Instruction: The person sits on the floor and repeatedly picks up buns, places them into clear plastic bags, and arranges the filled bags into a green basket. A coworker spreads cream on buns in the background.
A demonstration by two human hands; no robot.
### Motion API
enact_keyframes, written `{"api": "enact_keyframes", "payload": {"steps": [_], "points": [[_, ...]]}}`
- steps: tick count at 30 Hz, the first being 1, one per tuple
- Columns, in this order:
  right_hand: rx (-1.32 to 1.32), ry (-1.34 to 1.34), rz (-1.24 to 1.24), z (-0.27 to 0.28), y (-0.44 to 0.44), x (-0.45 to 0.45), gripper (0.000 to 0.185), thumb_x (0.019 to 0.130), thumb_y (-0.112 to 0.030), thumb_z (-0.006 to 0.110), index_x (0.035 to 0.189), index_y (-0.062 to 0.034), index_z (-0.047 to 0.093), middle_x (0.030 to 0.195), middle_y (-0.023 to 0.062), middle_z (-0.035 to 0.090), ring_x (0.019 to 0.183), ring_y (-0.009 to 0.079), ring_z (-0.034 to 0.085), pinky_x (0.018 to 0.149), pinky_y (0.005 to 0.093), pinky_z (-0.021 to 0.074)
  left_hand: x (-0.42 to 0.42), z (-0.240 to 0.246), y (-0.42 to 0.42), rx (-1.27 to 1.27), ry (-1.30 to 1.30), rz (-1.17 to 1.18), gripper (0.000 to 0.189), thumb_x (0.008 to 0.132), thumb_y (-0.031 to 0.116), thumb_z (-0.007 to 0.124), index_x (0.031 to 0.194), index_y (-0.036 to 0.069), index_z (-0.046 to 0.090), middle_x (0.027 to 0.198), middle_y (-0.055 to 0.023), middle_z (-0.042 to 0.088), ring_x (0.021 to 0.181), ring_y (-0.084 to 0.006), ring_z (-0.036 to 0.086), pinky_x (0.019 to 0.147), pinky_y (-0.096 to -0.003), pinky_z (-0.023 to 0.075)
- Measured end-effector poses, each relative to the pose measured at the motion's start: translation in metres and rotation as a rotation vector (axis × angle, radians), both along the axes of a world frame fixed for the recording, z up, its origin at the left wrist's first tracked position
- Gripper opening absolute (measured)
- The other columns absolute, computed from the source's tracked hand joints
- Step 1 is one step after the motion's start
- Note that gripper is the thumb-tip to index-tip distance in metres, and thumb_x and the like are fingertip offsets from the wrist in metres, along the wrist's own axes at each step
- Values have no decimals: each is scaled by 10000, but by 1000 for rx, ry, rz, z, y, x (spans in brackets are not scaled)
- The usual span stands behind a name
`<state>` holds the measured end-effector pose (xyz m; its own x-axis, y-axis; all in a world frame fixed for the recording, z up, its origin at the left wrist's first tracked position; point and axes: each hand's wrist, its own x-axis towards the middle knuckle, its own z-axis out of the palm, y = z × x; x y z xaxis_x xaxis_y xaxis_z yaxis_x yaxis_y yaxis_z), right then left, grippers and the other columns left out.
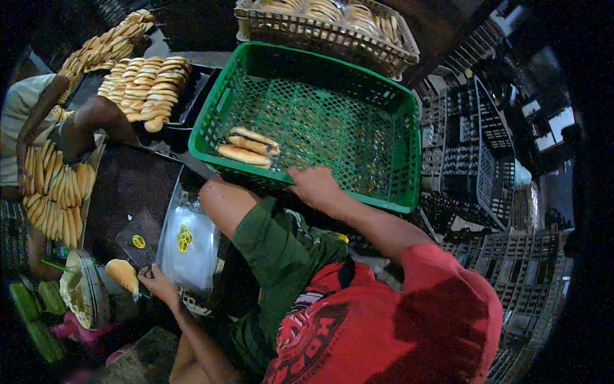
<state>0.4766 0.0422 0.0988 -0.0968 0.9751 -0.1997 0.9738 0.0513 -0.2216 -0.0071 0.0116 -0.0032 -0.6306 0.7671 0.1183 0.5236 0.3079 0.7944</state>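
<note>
My right hand [314, 186] grips the near rim of a large green plastic crate [307, 50], thumb outside. Several long bread rolls [247, 149] lie together in the crate's near left corner. Lower left, my left hand [160, 287] has its fingers pinched at the edge of a clear plastic bag [138, 241] with a yellow print, over a dark tray [129, 182]. Just left of those fingers is a single bread roll [122, 273]. Between the tray and my knee lies a stack of clear plastic bags [187, 264], also with yellow prints.
Bread rolls [148, 89] are piled on trays at upper left. A person [29, 115] sits at left beside more rolls [57, 192]. A round tub [88, 290] with pale spread stands lower left. Behind the green crate is a crate [326, 29] of bagged bread; black crates [465, 149] stand right.
</note>
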Motion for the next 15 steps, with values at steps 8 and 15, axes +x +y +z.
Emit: {"api": "enact_keyframes", "payload": {"steps": [8, 15], "points": [[-15, 322, -98, 22, 6, 56, 514, 890, -469, 602, 1225, -80, 576, 1065, 223, 654, 1010, 388, 621, 854, 477, 499, -8, 14, -8, 149, -789, 20, 198, 953, 220, 596, 1027, 37, 591, 872, -29, 613, 754, -116, 555, 677, -237, 438], [464, -283, -1001, 10, -84, 233, 435, 910, -356, 576, 1181, -16, 577, 1060, 199, 664, 1047, 389, 616, 931, 503, 464, 4, 32, 9, 191, -978, -11, 163, 954, 222, 588, 1049, 95, 626, 957, -23, 617, 861, -127, 583, 689, -292, 489]]}}
